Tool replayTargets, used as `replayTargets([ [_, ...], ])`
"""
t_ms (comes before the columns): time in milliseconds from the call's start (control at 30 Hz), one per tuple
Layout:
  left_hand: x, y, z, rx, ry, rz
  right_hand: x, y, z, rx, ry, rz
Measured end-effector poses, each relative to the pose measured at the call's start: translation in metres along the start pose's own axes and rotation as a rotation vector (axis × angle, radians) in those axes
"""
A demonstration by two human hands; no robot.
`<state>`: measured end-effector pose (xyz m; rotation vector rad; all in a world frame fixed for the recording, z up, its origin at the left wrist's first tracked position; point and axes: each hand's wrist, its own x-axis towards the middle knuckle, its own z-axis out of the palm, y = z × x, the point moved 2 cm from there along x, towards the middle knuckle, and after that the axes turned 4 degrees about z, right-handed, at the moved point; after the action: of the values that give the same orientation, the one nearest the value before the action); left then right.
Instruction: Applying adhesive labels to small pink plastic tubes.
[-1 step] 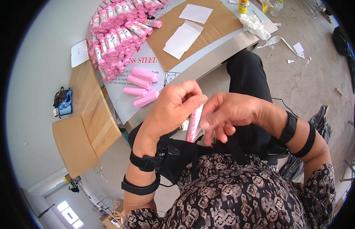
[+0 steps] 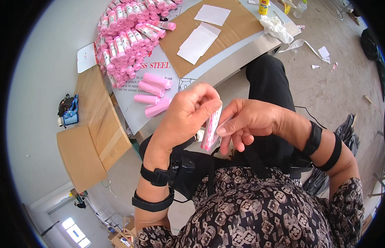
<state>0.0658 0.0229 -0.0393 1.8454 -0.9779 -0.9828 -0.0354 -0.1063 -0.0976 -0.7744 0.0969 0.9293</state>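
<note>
My left hand [image 2: 187, 113] is closed around a small pink roll [image 2: 208, 139] with a white and pink printed wrapper, held tilted above my lap. The thumb and curled fingers cover its upper end. Close beside it, my right hand [image 2: 252, 120] pinches what looks like a loose, see-through edge of the wrapper between thumb and forefinger; its other fingers are bent. Beyond my left hand, several plain pink rolls [image 2: 153, 87] without wrappers lie on the table. A large heap of wrapped pink rolls [image 2: 130, 39] is piled at the far left.
A cardboard sheet [image 2: 171, 53] carries white papers [image 2: 199, 42]. At the table's right end are a yellow bottle [image 2: 263, 7] and crumpled white plastic [image 2: 277, 29]. A wooden surface [image 2: 95, 111] stands at left, with a blue bottle [image 2: 69, 118]. Scraps lie on the floor.
My left hand and the roll have shifted up slightly, and the roll's printed side shows more. The right fingers have drawn together a little at the wrapper's edge.
</note>
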Motion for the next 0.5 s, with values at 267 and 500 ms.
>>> replayTargets([
  [267,-0.035,-0.009,-0.005,-0.028,0.503,0.107,0.002,0.005,-0.004,0.532,0.185,-0.181],
  [500,-0.025,0.004,-0.004,-0.151,0.472,-0.011,-0.001,0.004,0.006,0.168,0.269,-0.166],
])
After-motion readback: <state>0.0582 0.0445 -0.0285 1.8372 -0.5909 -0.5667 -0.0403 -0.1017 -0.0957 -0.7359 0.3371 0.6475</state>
